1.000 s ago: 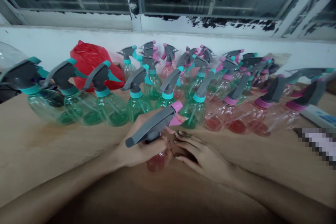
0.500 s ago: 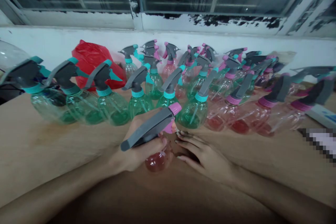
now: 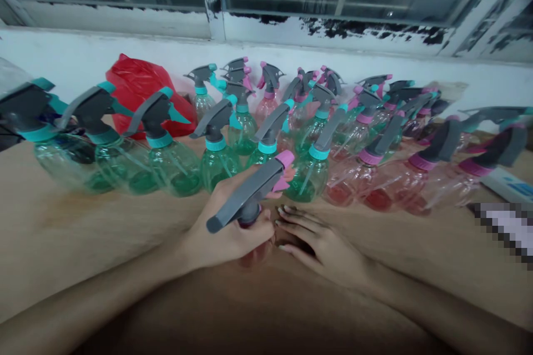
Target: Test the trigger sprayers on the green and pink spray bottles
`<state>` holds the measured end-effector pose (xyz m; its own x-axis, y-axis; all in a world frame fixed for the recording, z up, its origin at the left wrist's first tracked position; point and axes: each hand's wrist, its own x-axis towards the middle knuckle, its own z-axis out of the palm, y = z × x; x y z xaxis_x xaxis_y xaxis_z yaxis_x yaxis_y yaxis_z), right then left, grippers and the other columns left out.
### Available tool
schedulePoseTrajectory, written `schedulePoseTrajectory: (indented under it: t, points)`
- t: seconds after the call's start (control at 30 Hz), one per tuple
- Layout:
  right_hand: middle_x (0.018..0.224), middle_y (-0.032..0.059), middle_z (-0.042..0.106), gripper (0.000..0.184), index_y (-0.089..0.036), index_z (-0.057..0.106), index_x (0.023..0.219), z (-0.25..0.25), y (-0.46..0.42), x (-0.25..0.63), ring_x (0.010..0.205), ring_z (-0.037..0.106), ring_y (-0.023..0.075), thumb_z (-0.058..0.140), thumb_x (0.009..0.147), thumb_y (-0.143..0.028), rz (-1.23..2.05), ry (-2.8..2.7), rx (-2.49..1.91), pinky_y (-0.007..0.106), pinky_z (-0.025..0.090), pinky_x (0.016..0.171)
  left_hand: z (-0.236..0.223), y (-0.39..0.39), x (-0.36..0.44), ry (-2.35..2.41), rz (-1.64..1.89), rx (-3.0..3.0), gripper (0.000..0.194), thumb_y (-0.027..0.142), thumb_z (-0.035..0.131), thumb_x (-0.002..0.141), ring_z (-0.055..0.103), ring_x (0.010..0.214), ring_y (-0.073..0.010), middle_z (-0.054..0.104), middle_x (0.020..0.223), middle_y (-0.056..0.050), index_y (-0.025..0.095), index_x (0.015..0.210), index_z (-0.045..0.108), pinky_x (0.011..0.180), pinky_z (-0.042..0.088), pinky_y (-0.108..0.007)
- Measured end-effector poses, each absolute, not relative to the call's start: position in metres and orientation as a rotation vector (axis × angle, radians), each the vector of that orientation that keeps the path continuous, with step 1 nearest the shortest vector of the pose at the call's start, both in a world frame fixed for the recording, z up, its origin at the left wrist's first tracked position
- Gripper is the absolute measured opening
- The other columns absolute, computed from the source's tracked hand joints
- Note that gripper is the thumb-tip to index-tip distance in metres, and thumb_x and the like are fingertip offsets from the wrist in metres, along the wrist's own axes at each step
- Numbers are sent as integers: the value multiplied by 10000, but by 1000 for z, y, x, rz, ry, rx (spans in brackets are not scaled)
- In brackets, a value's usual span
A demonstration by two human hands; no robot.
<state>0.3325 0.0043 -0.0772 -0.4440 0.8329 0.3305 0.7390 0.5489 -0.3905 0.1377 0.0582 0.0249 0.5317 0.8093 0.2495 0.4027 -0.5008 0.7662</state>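
Note:
My left hand (image 3: 233, 222) is wrapped round the neck of a pink spray bottle (image 3: 247, 194), whose grey trigger head and pink nozzle point away and to the right. Part of its clear pink body shows below my fingers; the collar is mostly hidden. Just to the right, my right hand (image 3: 318, 238) lies on the table with its fingers stretched out, their tips close to the bottle and holding nothing. Directly beyond both hands stands a green spray bottle (image 3: 306, 180) with a turquoise collar.
A row of spray bottles, green (image 3: 179, 172) on the left and pink (image 3: 378, 191) on the right, crosses the wooden table (image 3: 125, 233). Several more crowd behind it. A red plastic bag (image 3: 141, 86) sits at the back left, before the white wall (image 3: 158, 50).
My left hand has shifted slightly right with the pink spray bottle, and its head now sits higher and further right. My right hand stays in place. The view has moved a little.

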Motion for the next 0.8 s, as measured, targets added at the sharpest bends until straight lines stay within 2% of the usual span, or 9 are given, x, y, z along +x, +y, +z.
schedulePoseTrajectory:
  t: [0.07,0.17,0.23,0.3,0.4,0.47,0.57,0.8]
  points:
    - [1307,67,521,405,-188,513,1247,-77,4,333,1251,423,210,522,867,-326,259,-2310,-1266,414,385,1036,25,59,138,912,785,2158,330,160,516,656,569,495,-149,592,561,45,238,959,619,495,483,-239]
    - [1321,67,506,411,-180,503,1256,-77,5,334,1269,397,206,504,878,-340,278,-2334,-1266,413,370,1046,24,60,140,844,841,2144,407,114,525,649,639,670,-173,666,764,14,242,1030,588,604,519,-254]
    - [1322,68,505,410,-177,504,1255,-77,5,334,1271,394,206,497,881,-345,285,-2333,-1269,413,369,1046,22,61,140,858,849,2111,409,122,534,655,636,626,-171,677,832,-5,223,1050,566,544,515,-259]
    - [1318,72,509,408,-180,505,1254,-76,4,334,1266,402,211,499,879,-343,283,-2324,-1262,415,373,1043,21,61,141,886,839,2102,381,126,537,656,608,531,-158,675,799,-4,211,1027,559,468,493,-259]
    - [1312,82,514,412,-182,498,1260,-76,4,333,1259,411,216,510,874,-324,280,-2317,-1251,418,382,1036,21,60,140,861,863,2121,332,104,528,645,641,632,-167,672,853,-2,231,949,570,548,521,-262]
    - [1308,85,517,411,-181,499,1259,-76,4,333,1256,416,218,513,873,-322,280,-2317,-1245,422,387,1032,21,60,140,855,859,2116,377,93,521,639,650,677,-171,669,869,5,248,979,571,571,524,-258]
    - [1309,82,516,412,-185,496,1262,-76,4,333,1261,409,217,505,878,-335,281,-2322,-1249,424,382,1035,22,60,140,866,823,2069,507,91,519,627,630,590,-155,668,816,24,263,1103,538,504,503,-243]
    - [1327,78,499,412,-163,500,1255,-78,5,334,1271,395,209,485,888,-348,279,-2341,-1264,413,369,1047,26,62,140,874,781,2069,499,97,505,634,602,528,-128,658,829,34,260,1105,532,466,481,-223]
